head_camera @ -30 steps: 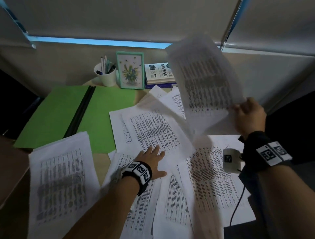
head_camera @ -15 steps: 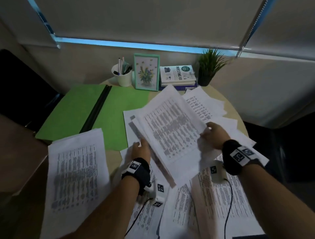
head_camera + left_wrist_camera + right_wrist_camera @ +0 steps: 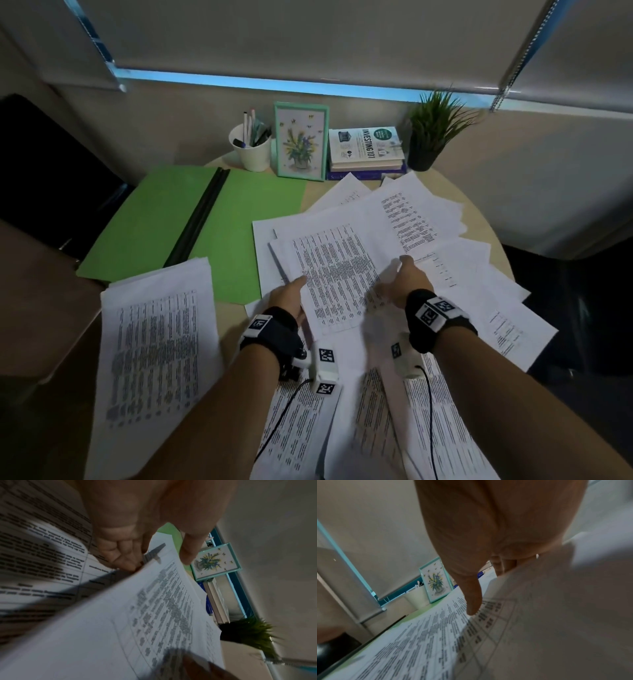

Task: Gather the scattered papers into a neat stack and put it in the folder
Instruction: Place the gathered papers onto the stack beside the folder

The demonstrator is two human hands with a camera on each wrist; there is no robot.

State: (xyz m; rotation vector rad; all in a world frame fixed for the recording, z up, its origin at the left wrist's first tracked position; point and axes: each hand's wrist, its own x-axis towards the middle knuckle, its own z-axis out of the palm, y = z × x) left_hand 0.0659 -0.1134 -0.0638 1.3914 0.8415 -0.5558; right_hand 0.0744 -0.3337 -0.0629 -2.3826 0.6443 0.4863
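Note:
A sheaf of printed papers (image 3: 334,270) lies low over the table's centre, held between both hands. My left hand (image 3: 291,298) grips its left edge, thumb on top and fingers (image 3: 125,561) curled beneath. My right hand (image 3: 404,277) grips the right edge, with the thumb (image 3: 471,601) pressing on the print and the fingers tucked under. An open green folder (image 3: 154,222) with a black spine lies at the back left. A separate paper pile (image 3: 157,349) sits front left. Loose sheets (image 3: 421,212) fan out to the right and below my wrists.
Along the back edge of the round table (image 3: 496,240) stand a white pen cup (image 3: 251,154), a teal framed flower picture (image 3: 301,140), stacked books (image 3: 366,147) and a potted plant (image 3: 431,133). Camera cables trail over the front sheets. Dark chairs flank the table.
A second ago my right hand held one sheet aloft while the left lay flat. The sheet then joined the sheaf, both hands took hold, and the sheaf has come down lower.

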